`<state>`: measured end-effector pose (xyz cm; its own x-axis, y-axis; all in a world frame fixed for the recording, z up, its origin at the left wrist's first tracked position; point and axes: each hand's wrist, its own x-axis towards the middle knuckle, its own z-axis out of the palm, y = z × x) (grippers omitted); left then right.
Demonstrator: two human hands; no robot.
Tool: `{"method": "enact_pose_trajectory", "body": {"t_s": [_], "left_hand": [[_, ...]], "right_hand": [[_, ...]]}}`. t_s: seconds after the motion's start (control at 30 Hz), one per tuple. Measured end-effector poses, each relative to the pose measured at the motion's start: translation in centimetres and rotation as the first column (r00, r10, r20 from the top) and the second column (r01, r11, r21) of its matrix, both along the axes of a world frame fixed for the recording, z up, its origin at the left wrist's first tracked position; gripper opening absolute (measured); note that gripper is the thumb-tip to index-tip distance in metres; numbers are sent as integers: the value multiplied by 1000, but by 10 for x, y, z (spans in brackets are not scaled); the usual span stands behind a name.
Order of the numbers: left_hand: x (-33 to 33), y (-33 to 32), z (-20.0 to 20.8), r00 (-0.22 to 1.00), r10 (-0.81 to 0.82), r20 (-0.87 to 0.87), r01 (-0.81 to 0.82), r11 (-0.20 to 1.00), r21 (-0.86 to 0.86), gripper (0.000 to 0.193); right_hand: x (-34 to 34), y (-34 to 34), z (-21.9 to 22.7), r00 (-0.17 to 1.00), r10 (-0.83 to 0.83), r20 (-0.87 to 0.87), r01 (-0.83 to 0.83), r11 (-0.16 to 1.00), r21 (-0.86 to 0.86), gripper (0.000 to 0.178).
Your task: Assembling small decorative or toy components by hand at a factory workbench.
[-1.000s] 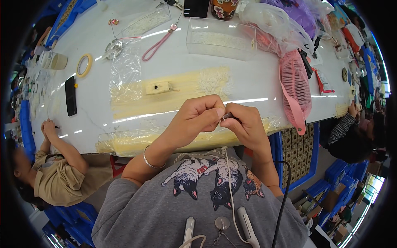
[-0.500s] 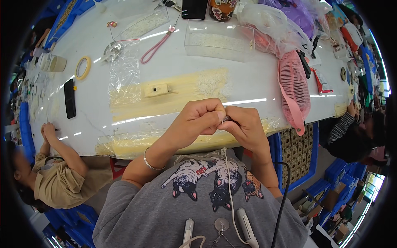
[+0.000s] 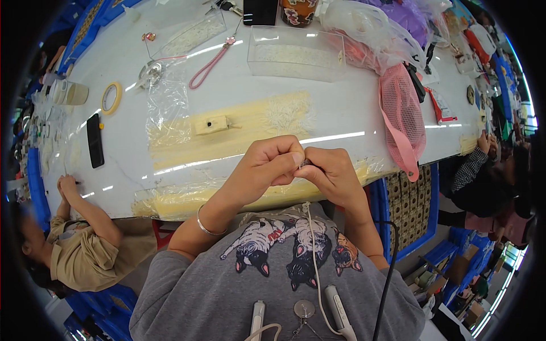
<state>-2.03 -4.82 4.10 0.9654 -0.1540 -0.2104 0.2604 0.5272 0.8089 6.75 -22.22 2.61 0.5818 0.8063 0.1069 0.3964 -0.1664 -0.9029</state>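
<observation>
Over the near edge of the table, my left hand (image 3: 264, 167) and my right hand (image 3: 334, 173) meet, thumbs and fingers pinched together. A small dark piece (image 3: 307, 162) shows between the right thumb and forefinger, its kind too small to make out. Whatever the left fingertips pinch beside it is hidden. Just beyond my hands, a heap of thin white slivers (image 3: 289, 113) lies on yellow tape (image 3: 170, 145) stuck to the table. Left of the heap sits a small pale block (image 3: 219, 125) with a dark spot on its side.
Farther back stand a clear plastic box (image 3: 293, 54), a pink wrist strap (image 3: 207, 68) and a patterned jar (image 3: 297, 12). A pink mesh bag (image 3: 401, 113) hangs at right. A tape roll (image 3: 111, 98) and phone (image 3: 95, 141) lie at left, near another person's hands (image 3: 67, 186).
The view has shifted slightly, so things on the table sit a little further left. My hands keep the same pinch, close together.
</observation>
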Motion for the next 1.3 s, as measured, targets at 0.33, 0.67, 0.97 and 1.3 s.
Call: {"method": "enact_pose_trajectory", "body": {"t_s": [0.33, 0.67, 0.97, 1.3], "left_hand": [[-1, -1, -4, 1000, 2, 2, -2, 1000, -6, 18], [-1, -4, -8, 998, 61, 22, -62, 997, 48, 20], [-2, -3, -3, 998, 52, 41, -57, 990, 129, 20], [-3, -4, -5, 996, 31, 82, -44, 984, 171, 20]], "right_hand": [[1, -2, -3, 1000, 22, -16, -23, 1000, -17, 39], [-2, -4, -6, 986, -45, -160, 55, 997, 58, 33], [-1, -2, 0, 984, -36, -172, 45, 998, 50, 32], [-2, -6, -8, 993, 11, -121, -10, 1000, 10, 36]]}}
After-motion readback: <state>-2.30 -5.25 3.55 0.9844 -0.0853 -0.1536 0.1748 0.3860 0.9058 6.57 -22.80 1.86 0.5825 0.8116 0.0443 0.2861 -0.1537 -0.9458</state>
